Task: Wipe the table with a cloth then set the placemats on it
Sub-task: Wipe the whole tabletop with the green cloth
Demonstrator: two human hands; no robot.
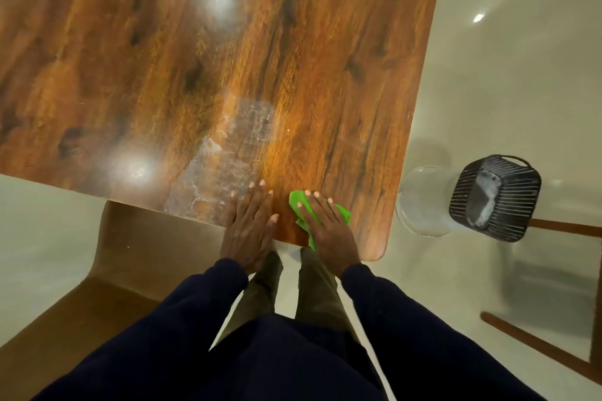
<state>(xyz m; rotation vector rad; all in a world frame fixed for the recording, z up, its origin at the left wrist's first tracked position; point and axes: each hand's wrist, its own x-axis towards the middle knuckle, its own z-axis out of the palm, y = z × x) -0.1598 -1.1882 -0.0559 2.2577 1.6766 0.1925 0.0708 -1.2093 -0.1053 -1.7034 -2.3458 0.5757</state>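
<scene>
Step 1 for sure, the wipe. The right hand lies flat on the green cloth, fingers straight, so that grip is apart and pressing down, not clamped on anything. The cloth pokes out past the fingertips and on both sides of the hand, close to the near edge of the bench.

Just left of that grip, the left hand is flat on bare wood. Its grip is apart too and holds nothing; looks like it's bracing. Ahead and left of the left grip there's a wet streaky patch, which I'd guess still needs a pass.

Next move as I see it: push the cloth outward from the near edge in long strokes, palm flat so it doesn't bunch up.

No placemats in view, so step 2 isn't started. Off to the right of the right grip, beyond the bench edge, sits a dark slatted basket; can't tell what's in it.
</scene>
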